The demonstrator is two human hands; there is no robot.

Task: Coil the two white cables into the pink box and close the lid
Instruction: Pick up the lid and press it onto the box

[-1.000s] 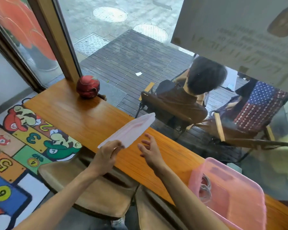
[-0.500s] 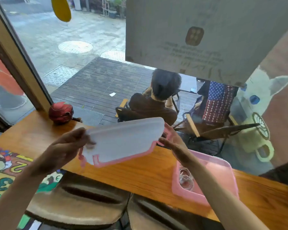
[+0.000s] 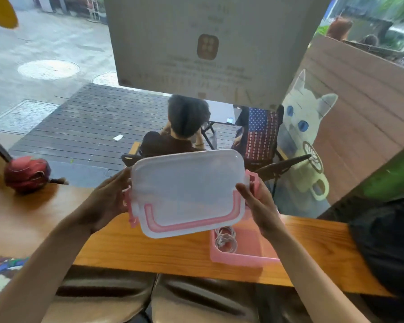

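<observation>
I hold a translucent white lid (image 3: 187, 190) with pink clips in the air above the wooden counter (image 3: 149, 250). My left hand (image 3: 105, 201) grips its left edge by a pink clip. Its right edge is gripped by my right hand (image 3: 259, 203). The pink box (image 3: 240, 258) stands open on the counter below and to the right of the lid, partly hidden by my right hand. Coiled white cables (image 3: 225, 238) lie in the box's left end.
A red helmet-shaped toy (image 3: 27, 173) sits on the counter at the left. A dark bag (image 3: 390, 248) lies at the right end. Directly behind the counter is a window; a person sits outside. Brown stool seats (image 3: 149, 299) are under the counter's near edge.
The lid went from my left hand alone to both hands. It has moved right and turned flatter, ending beside and partly over the box. The view has swung right.
</observation>
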